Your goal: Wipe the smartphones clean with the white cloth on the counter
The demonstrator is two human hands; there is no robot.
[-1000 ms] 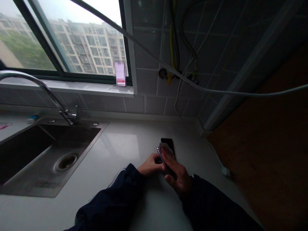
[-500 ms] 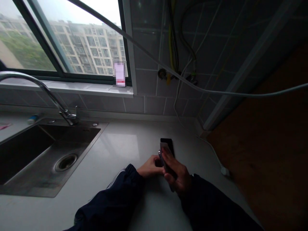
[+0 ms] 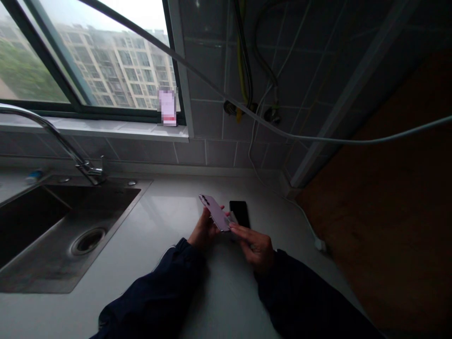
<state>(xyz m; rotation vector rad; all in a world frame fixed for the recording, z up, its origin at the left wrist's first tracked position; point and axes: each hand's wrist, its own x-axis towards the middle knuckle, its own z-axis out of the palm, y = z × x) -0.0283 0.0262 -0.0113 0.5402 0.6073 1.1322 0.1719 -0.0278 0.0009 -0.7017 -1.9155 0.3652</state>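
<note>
Shifted left of where it was a moment ago, the lilac smartphone (image 3: 214, 213) now lies tilted across the left hand (image 3: 205, 230), its far end angled up and to the left. That hand has it cupped between the thumb and curled fingers. The right hand (image 3: 254, 247) has loosened, its fingers (image 3: 240, 230) stretched out and partly open, with their tips at the phone's near end. Just right of the phone, a black phone (image 3: 239, 214) lies flat on the pale countertop (image 3: 169, 207), close to both hands. A dark sleeve (image 3: 151, 292) covers each forearm. Farther left sit a stainless-steel sink (image 3: 139, 186) with its drain (image 3: 88, 241) and a curved faucet (image 3: 52, 127). Beyond the counter, a blurred item (image 3: 167, 107) stands on the windowsill (image 3: 95, 125), and a white cable (image 3: 318, 136) runs across the tiled wall (image 3: 208, 117).
</note>
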